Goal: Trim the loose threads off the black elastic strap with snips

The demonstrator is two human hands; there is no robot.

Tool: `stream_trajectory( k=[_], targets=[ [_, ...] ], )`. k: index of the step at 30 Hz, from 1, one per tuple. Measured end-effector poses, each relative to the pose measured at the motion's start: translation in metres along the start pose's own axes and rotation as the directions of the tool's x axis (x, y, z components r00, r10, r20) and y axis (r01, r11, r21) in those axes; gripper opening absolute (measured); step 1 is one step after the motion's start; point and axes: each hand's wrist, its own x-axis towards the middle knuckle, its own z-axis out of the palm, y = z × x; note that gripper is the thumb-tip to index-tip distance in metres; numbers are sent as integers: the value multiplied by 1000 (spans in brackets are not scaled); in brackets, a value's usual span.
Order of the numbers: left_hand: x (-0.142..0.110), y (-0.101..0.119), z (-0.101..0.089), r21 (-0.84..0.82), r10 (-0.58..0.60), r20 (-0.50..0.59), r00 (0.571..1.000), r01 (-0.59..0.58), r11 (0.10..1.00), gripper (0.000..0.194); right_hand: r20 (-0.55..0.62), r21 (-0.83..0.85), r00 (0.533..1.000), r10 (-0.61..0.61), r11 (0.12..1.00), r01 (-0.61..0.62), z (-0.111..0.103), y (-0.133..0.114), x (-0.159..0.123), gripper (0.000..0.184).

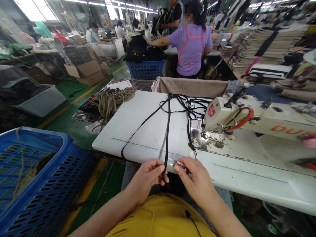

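Near the table's front edge, my left hand (151,174) pinches a narrow black strap (167,138) between thumb and fingers. The strap runs from the far side of the sewing table (140,108) down to my fingers. My right hand (195,174) is closed around small thread snips (182,164) with a dark red, patterned handle. Their pale tip points left, close beside the strap; whether it touches cannot be made out. A loose tangle of the same black strap (181,100) lies at the back, and one length hangs over the front edge at left.
A sewing machine (247,115) stands on the right half of the table. Bundled olive straps (113,102) lie beyond the left edge. A blue basket (46,184) sits at lower left, and a fabric-lined bin (192,86) adjoins the back. A person in purple (192,49) works beyond.
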Motion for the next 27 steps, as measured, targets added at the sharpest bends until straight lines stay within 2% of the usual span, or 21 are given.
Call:
stream_trajectory(
  k=[3, 7, 19, 27],
  targets=[
    [1, 1, 2, -5, 0, 3, 1000, 0, 1000, 33, 4, -104, 998, -69, 992, 69, -2, -1, -6, 25],
    [2, 1, 3, 1, -2, -8, 1000, 2, 1000, 36, 6, -163, 996, -93, 982, 92, -2, -3, -8, 22],
    [3, -1, 5, 2, -14, -19, 1000, 14, 1000, 38, -2, -208, 991, -131, 970, 128, -6, -3, -10, 21],
    [3, -1, 5, 3, -4, 12, 1000, 4, 1000, 35, -13, -245, 986, -166, 957, 158, -4, -4, -11, 20]
  ],
)
